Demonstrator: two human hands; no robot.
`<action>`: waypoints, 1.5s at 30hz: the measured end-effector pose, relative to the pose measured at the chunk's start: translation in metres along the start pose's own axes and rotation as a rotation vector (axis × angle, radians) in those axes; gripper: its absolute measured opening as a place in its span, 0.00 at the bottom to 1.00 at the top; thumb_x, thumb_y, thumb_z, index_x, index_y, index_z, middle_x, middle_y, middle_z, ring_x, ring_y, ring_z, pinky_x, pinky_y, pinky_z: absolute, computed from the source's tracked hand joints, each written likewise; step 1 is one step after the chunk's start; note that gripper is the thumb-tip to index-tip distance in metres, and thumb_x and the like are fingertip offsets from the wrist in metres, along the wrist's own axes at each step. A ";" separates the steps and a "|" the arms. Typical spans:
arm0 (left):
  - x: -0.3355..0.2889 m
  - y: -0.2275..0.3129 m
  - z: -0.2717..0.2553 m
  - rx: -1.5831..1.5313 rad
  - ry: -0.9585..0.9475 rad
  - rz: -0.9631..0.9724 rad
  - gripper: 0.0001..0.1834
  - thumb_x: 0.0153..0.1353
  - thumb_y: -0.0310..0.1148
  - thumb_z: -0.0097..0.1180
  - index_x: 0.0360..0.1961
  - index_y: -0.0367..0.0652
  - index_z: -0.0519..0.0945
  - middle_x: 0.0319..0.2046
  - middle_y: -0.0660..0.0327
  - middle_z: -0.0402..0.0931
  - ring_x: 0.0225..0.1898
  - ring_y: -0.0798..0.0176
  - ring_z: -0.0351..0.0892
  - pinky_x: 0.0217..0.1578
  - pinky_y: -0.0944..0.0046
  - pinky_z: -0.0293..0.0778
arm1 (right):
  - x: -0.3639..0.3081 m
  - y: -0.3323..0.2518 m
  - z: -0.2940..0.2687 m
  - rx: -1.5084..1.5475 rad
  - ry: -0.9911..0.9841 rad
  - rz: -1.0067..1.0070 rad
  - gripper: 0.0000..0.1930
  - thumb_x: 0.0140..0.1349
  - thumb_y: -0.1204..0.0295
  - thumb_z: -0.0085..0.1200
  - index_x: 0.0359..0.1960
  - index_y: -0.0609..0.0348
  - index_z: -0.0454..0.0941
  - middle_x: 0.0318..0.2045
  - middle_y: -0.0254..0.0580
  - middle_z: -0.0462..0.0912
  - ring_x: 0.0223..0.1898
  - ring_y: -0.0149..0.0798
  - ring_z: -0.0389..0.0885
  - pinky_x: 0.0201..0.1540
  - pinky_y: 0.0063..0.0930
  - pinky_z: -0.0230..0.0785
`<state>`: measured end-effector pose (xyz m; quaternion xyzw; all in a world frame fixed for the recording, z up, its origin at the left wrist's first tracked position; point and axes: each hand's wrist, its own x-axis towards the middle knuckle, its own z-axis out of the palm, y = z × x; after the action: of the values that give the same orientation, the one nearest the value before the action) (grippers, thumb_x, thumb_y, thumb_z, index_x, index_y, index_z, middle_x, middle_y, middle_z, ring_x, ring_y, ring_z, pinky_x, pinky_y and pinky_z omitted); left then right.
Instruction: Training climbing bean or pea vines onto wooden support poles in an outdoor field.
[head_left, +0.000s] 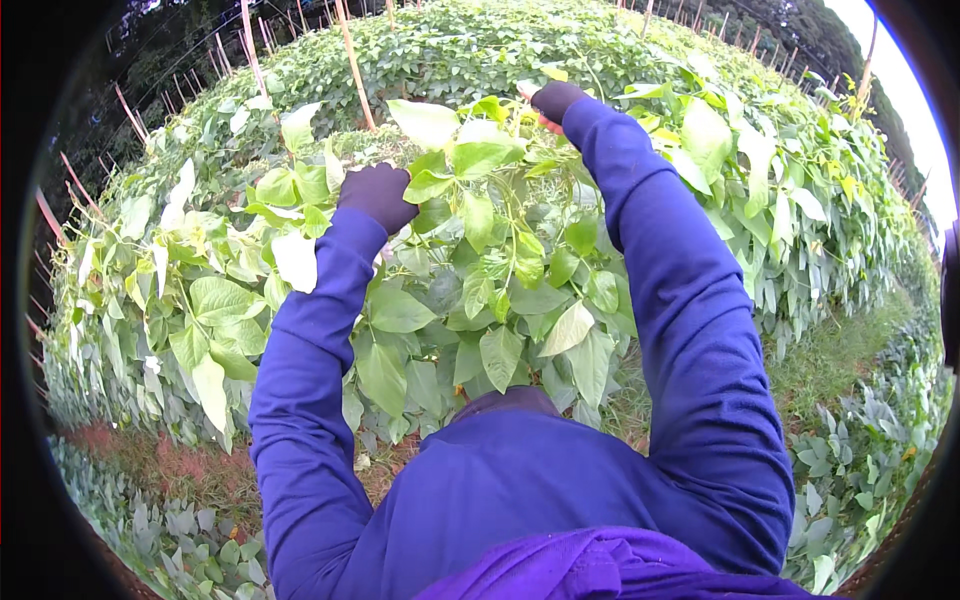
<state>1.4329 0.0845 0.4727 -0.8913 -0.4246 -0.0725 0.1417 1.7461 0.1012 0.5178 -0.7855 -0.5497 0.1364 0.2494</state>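
Observation:
Both my arms, in blue sleeves, reach forward into a row of leafy green climbing vines (500, 270). My left hand (378, 195), in a dark covering, is closed like a fist among the leaves at the top of the row. What it grips, if anything, is hidden. Farther forward and to the right is my right hand (548, 103), over the vine tops beside a small yellow leaf (555, 73). A dark cuff covers most of it, and only bits of the fingers show, so its grip is hidden. Broad leaves (425, 123) stand between the two hands.
Thin wooden stakes (355, 65) rise from the vines ahead, with several more along the far left. More vine rows spread out beyond. Grassy ground (840, 350) runs along the right side, and reddish soil (150, 455) shows at the lower left.

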 end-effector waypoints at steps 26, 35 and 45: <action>0.060 0.042 -0.081 -1.541 0.464 0.255 0.44 0.57 0.43 0.62 0.65 0.31 0.52 0.52 0.57 0.74 0.51 0.65 0.74 0.53 0.66 0.67 | -0.169 0.015 0.028 0.895 0.180 -0.522 0.27 0.57 0.48 0.56 0.41 0.64 0.79 0.32 0.44 0.83 0.34 0.35 0.77 0.41 0.29 0.67; 0.036 0.062 -0.074 -1.743 0.171 0.215 0.24 0.61 0.36 0.54 0.58 0.41 0.70 0.41 0.60 0.77 0.39 0.65 0.80 0.38 0.68 0.70 | -0.218 0.045 0.042 0.844 0.089 -0.655 0.30 0.54 0.56 0.63 0.52 0.64 0.73 0.44 0.48 0.80 0.47 0.38 0.78 0.52 0.31 0.67; -0.107 0.116 -0.022 -1.506 0.248 0.259 0.18 0.50 0.22 0.62 0.45 0.40 0.80 0.47 0.58 0.76 0.51 0.62 0.73 0.51 0.60 0.68 | -0.264 0.112 0.058 1.095 -0.003 -0.661 0.48 0.47 0.72 0.66 0.68 0.61 0.49 0.65 0.49 0.60 0.67 0.41 0.56 0.68 0.33 0.43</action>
<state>1.4558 -0.0711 0.4443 -0.7753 -0.1344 -0.4239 -0.4486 1.7124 -0.1607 0.3921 -0.3334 -0.6140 0.3146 0.6426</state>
